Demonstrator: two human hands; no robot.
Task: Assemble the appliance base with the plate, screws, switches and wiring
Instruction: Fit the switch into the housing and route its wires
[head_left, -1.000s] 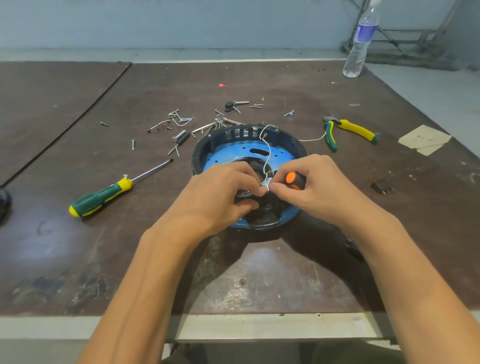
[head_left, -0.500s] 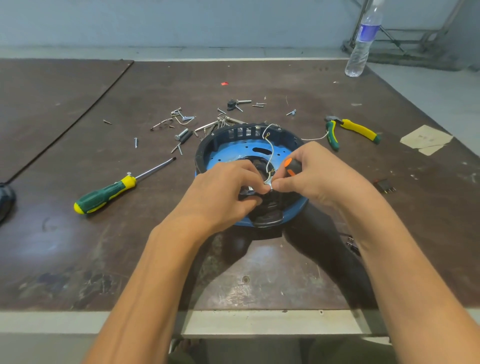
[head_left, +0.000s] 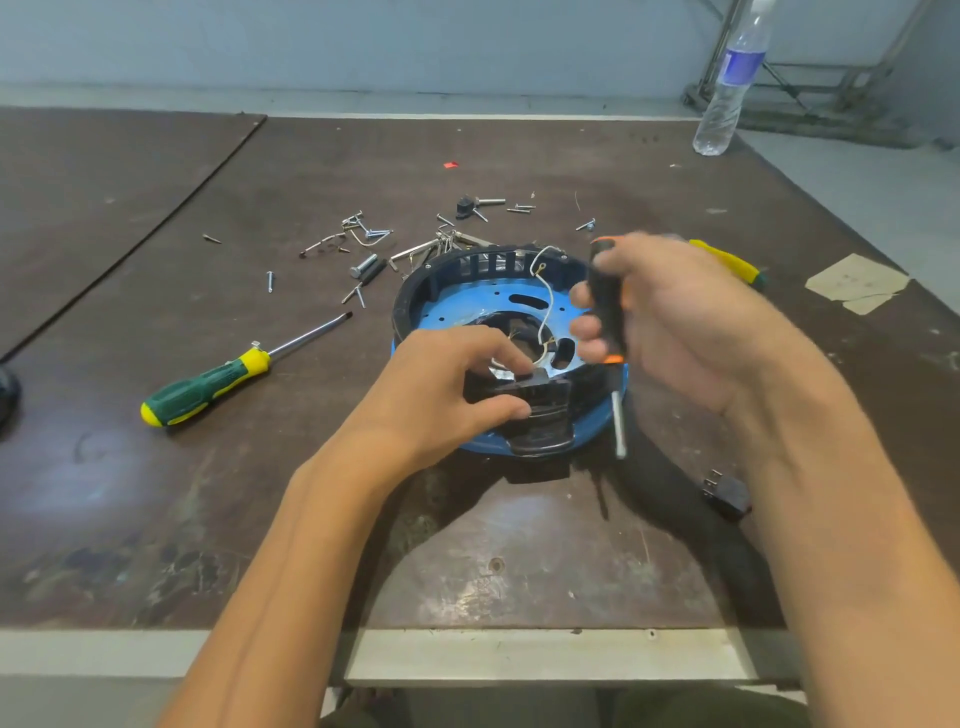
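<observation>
At the near rim of the appliance base (head_left: 511, 332), the left hand (head_left: 441, 395) pinches a black fitting (head_left: 537, 397) between thumb and forefinger, the remaining fingers curled narrow. The right hand (head_left: 670, 322) is raised beside the base's right side, fingers wrapped around a black-and-orange screwdriver (head_left: 605, 317) held nearly upright, its shaft pointing down just outside the blue rim; this hand is motion-blurred. A white wire (head_left: 545, 306) loops from the far wall of the base down toward the central opening of the blue plate (head_left: 452, 306).

The base sits on a dark brown, worn table (head_left: 156, 493), roughly centred, a little toward the far side. Loose screws (head_left: 363, 234) and small metal parts lie scattered just behind and left of it. A green-and-yellow screwdriver (head_left: 208, 387) lies well to the left, tip toward the base. A yellow-handled tool (head_left: 727, 262) shows partly behind the right hand. A small black switch (head_left: 724, 493) rests near the right forearm.

A water bottle (head_left: 727, 88) stands at the far right corner, a paper scrap (head_left: 854, 283) toward the right edge. The pale front edge runs beneath the forearms; a seam crosses the left portion. Bare surface lies front-left and far-centre. Beyond is a pale wall and floor.
</observation>
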